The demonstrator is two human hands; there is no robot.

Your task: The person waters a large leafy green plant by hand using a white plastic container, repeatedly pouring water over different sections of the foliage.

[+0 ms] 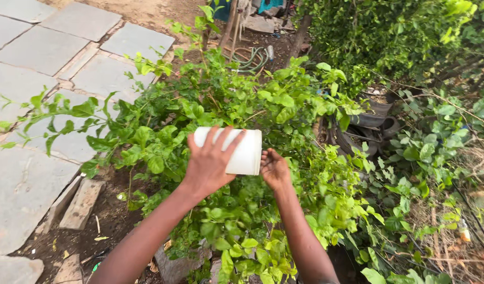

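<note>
A white plastic cup lies tipped on its side above a leafy green bush, its open end pointing right. My left hand wraps over the cup's body from the near side and holds it. My right hand sits at the cup's open end, fingers curled, touching or nearly touching the rim. What the right hand's fingers hold, if anything, is hidden.
Grey paving slabs cover the ground on the left. A brick lies on bare soil below the bush. A coiled hose sits at the back, dark old tyres to the right, a dense hedge beyond.
</note>
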